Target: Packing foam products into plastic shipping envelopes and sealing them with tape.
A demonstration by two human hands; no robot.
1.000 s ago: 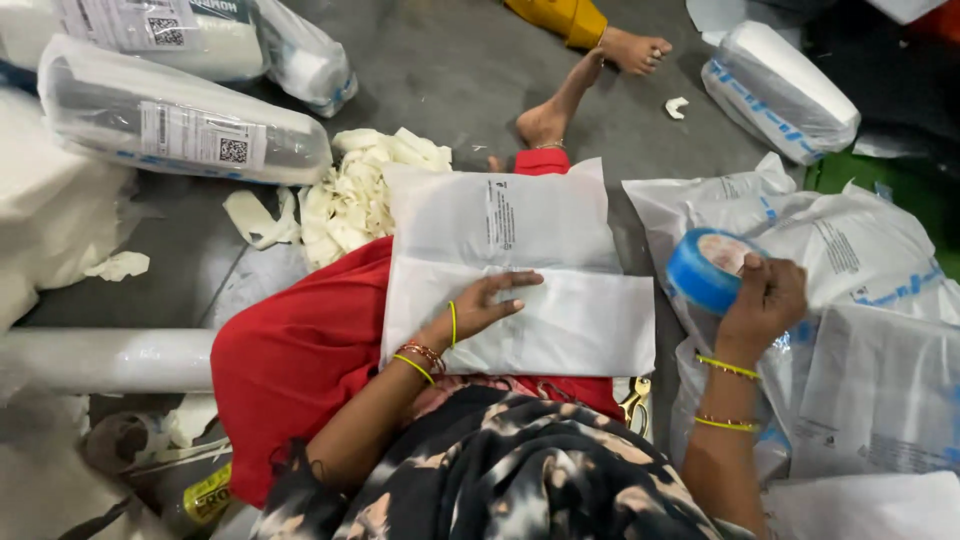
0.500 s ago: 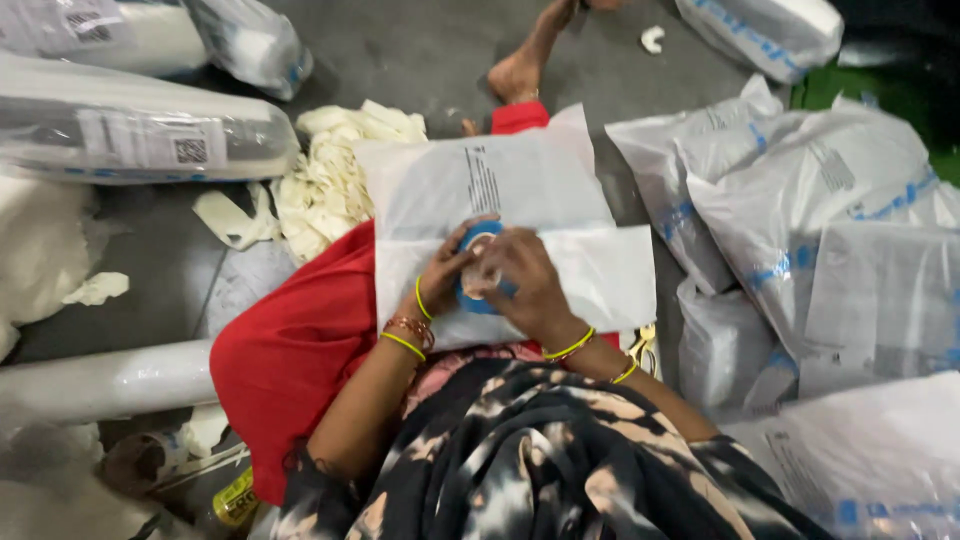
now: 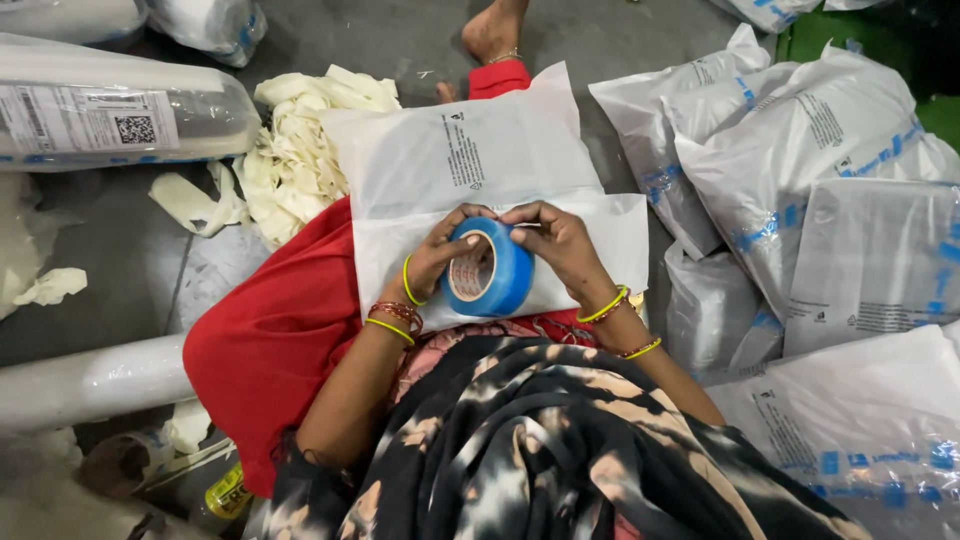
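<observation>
both hands (image 3: 500, 250) gripping blue tape roll (image 3: 490, 268) (over parcel (image 3: 480, 150))

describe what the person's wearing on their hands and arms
Both forearms are bare, with no sleeves showing. The left hand has a yellow bangle at the wrist, then a cluster of red and gold bangles and another yellow one. The right hand has yellow bangles at the wrist and a thin yellow one further up. No gloves or rings are visible.

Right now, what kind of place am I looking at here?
Probably a floor-level parcel packing area: stacked white mailer bags, a bagged parcel on the lap, a blue tape roll held in both hands, and a heap of peeled strips.
</observation>
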